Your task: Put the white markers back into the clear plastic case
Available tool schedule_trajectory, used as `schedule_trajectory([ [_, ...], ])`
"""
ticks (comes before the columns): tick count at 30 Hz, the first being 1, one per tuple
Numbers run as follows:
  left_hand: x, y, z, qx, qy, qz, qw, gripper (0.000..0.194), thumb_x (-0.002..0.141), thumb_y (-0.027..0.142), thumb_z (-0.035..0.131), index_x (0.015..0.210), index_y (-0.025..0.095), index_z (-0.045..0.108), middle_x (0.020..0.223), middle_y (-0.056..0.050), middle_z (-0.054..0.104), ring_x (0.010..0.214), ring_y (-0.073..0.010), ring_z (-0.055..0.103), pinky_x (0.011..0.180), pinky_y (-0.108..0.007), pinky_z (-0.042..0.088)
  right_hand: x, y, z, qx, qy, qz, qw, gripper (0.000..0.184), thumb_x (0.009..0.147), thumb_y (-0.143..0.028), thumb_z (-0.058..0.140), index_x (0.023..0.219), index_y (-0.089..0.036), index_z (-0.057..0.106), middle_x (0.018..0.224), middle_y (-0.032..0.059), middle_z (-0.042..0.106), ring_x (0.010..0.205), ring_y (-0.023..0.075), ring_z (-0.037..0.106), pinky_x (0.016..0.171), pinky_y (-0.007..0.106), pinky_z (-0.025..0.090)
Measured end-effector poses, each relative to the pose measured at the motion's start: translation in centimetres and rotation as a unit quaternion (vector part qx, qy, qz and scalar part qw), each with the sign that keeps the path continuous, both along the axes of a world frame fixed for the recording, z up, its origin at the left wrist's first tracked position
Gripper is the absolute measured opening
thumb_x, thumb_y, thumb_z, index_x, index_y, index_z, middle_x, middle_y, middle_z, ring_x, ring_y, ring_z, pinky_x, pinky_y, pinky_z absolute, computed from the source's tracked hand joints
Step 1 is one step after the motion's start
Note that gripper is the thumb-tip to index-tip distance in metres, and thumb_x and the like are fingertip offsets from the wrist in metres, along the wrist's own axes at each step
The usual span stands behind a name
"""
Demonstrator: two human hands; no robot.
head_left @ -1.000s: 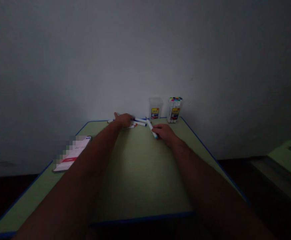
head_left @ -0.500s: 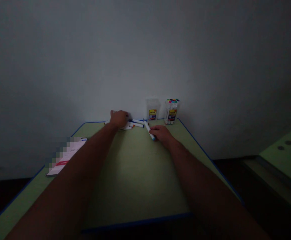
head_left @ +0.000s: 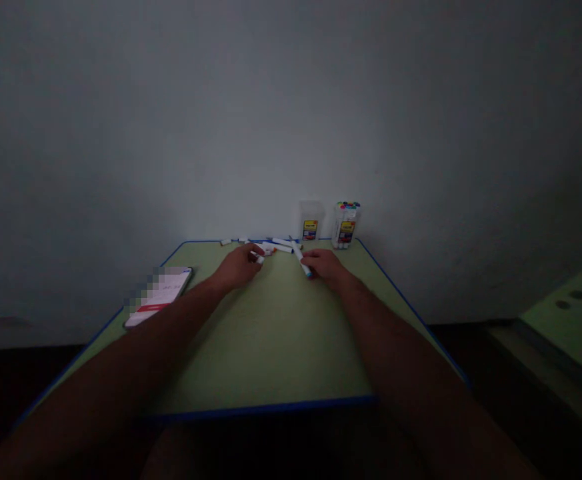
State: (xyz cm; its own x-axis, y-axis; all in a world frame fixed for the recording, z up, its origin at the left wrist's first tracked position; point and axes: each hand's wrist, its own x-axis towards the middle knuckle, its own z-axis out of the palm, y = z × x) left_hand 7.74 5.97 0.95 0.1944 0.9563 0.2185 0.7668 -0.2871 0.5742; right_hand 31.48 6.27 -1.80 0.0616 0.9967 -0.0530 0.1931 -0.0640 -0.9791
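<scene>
Now a marker (head_left: 301, 259) pinched in right hand (head_left: 325, 265) fingertips.

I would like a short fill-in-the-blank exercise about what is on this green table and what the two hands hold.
1. The right hand holds a white marker with a ____ cap.
2. The phone lies on the person's ____ side of the table.
3. Of the two clear boxes at the wall, the ____ one is full of markers.

Missing words: blue; left; right
</scene>
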Motion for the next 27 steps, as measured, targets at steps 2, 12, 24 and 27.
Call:
schedule_trajectory([
  [2, -0.4, -1.3, -0.5, -0.028, -0.068, 0.005, 0.997, 0.034, 0.073, 0.02, 0.069, 0.106, 0.015, 0.068, 0.085, -0.005, 0.072, 0.075, -0.0183, 0.065, 0.069, -0.029, 0.047, -0.3, -0.4, 0.4, 0.001, 0.01, 0.017, 1.0, 0.009, 0.077, -0.009, 0.066, 0.085, -0.012, 0.071, 0.06, -0.0033, 0.06, 0.05, 0.0101, 0.053, 0.047, 0.022, 0.047],
  [12, -0.6, -3.3, -1.6, -0.168, -0.335, 0.005, 0.927, 0.016, 0.067, 0.009, 0.072, 0.081, 0.012, 0.066, 0.065, 0.0, 0.064, 0.052, -0.01, 0.054, 0.052, -0.024, 0.043, -1.7, -2.0, 2.0, -0.016, 0.051, 0.089, 0.995, 0.01, 0.079, -0.004, 0.062, 0.081, -0.012, 0.066, 0.058, -0.0021, 0.06, 0.047, 0.0096, 0.054, 0.047, 0.023, 0.049],
  [24, -0.3, -3.3, -1.5, -0.201, -0.375, 0.031, 0.904, 0.011, 0.075, 0.004, 0.068, 0.083, 0.011, 0.066, 0.066, -0.003, 0.065, 0.056, -0.014, 0.064, 0.051, -0.024, 0.05, -1.7, -2.3, 1.9, -0.035, 0.051, 0.07, 0.996, 0.012, 0.08, -0.003, 0.063, 0.086, -0.013, 0.065, 0.06, -0.0013, 0.062, 0.047, 0.0104, 0.056, 0.046, 0.024, 0.05],
  [27, -0.3, -3.3, -1.4, -0.208, -0.385, 0.035, 0.899, 0.011, 0.075, 0.001, 0.066, 0.082, 0.01, 0.068, 0.067, -0.004, 0.066, 0.054, -0.0137, 0.064, 0.05, -0.024, 0.051, -1.7, -2.2, 1.7, -0.038, 0.059, 0.068, 0.995, 0.011, 0.079, -0.003, 0.064, 0.084, -0.013, 0.065, 0.059, -0.0017, 0.061, 0.047, 0.0096, 0.055, 0.048, 0.023, 0.05],
])
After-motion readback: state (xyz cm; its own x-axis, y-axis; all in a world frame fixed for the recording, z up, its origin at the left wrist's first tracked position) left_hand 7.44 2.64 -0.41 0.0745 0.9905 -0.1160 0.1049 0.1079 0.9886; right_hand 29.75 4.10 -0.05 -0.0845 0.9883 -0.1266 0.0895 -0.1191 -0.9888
